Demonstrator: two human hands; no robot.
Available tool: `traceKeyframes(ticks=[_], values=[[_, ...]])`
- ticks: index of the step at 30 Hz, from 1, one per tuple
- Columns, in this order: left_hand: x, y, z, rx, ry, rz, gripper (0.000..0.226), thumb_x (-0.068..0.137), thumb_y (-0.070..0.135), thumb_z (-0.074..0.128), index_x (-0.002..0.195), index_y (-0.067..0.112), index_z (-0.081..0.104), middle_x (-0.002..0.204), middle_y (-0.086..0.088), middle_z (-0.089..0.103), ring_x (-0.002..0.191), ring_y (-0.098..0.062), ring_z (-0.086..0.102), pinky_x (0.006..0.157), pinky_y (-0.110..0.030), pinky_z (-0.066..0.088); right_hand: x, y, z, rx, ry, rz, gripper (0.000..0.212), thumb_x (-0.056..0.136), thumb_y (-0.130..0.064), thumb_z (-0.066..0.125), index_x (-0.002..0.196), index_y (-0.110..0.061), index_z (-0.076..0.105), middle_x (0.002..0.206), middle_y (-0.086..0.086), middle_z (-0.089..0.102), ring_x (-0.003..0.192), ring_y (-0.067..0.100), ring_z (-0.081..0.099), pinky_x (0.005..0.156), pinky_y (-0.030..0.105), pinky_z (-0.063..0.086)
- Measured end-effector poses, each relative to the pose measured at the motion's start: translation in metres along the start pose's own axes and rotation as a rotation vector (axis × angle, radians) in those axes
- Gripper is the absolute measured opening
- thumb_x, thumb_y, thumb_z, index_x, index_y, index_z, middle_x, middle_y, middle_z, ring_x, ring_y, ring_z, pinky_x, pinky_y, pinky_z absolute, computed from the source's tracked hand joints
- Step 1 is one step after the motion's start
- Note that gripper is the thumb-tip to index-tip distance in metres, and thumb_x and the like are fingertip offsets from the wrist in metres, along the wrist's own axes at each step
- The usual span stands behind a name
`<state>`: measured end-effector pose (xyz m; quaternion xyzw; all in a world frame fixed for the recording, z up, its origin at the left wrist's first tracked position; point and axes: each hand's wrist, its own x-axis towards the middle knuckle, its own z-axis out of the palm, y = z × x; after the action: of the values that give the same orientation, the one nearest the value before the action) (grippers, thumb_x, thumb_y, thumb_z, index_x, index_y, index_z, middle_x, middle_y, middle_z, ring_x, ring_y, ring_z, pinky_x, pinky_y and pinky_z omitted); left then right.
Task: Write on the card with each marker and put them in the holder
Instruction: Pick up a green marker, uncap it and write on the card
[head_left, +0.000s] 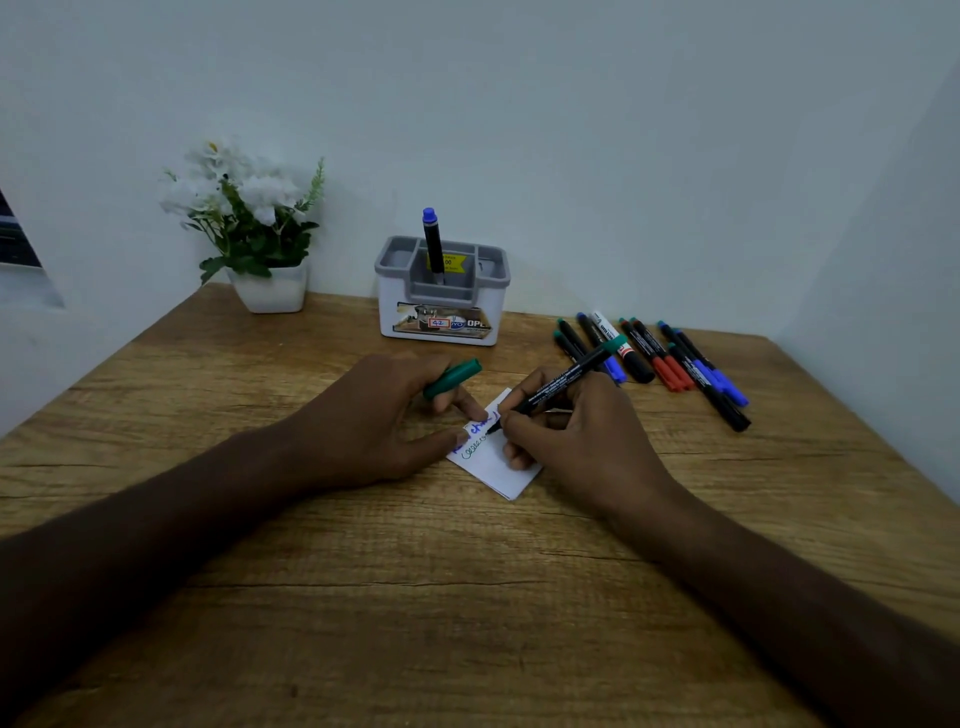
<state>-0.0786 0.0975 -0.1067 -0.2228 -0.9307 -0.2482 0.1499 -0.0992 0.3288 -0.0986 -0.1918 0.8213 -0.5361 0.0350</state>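
Note:
A small white card (496, 470) lies on the wooden table (415, 571) with blue writing and a line of green writing on it. My right hand (582, 436) grips an uncapped green marker (563, 379), its tip touching the card. My left hand (384, 421) holds the green cap (453, 378) in its curled fingers while its fingertips press the card's left edge. A grey and white holder (441, 306) stands at the back, with one blue-capped marker (432, 244) upright in it.
Several capped markers (670, 358), green, blue, red and black, lie in a row to the right of the holder. A white pot of white flowers (249, 228) stands at the back left. Walls close the table at the back and right.

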Motion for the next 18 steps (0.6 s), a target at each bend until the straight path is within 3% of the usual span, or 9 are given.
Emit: traceKeyframes(ticks=[8,11,15,18], values=[[-0.0009,-0.0017,0.0004,0.023,-0.016,-0.005,0.031,0.088,0.04,0.078,0.109,0.02,0.068,0.097,0.015,0.067,0.09,-0.005,0.061,0.076,-0.026,0.049,-0.0013,0.0029,-0.0016,-0.023,0.009,-0.022,0.005,0.095,-0.008,0.075,0.097,-0.012,0.075,0.072,0.005,0.08,0.064,0.014,0.079,0.063,0.024,0.063],[-0.0009,-0.0022,0.0018,0.046,-0.014,0.0,0.03,0.088,0.042,0.076,0.107,0.02,0.068,0.097,0.016,0.066,0.091,-0.005,0.06,0.075,-0.019,0.047,-0.0006,0.0018,-0.001,-0.038,0.005,-0.025,0.006,0.092,-0.008,0.077,0.094,-0.014,0.076,0.073,0.005,0.08,0.066,0.015,0.079,0.067,0.029,0.066],[-0.0018,0.0026,0.0012,0.032,-0.012,0.011,0.02,0.095,0.043,0.07,0.093,0.025,0.062,0.088,0.016,0.062,0.084,-0.006,0.058,0.069,-0.024,0.045,0.0047,0.0062,-0.0057,0.219,0.112,-0.01,0.009,0.09,0.001,0.074,0.094,-0.006,0.078,0.085,0.01,0.082,0.079,0.022,0.079,0.079,0.034,0.066],[-0.0023,0.0078,0.0001,-0.027,-0.015,0.005,0.03,0.104,0.054,0.045,0.094,0.031,0.061,0.083,0.013,0.061,0.079,-0.012,0.056,0.063,-0.024,0.041,0.0072,0.003,-0.0081,0.622,0.131,0.036,0.018,0.097,0.009,0.059,0.09,0.002,0.074,0.092,0.021,0.077,0.08,0.027,0.075,0.076,0.033,0.067]])
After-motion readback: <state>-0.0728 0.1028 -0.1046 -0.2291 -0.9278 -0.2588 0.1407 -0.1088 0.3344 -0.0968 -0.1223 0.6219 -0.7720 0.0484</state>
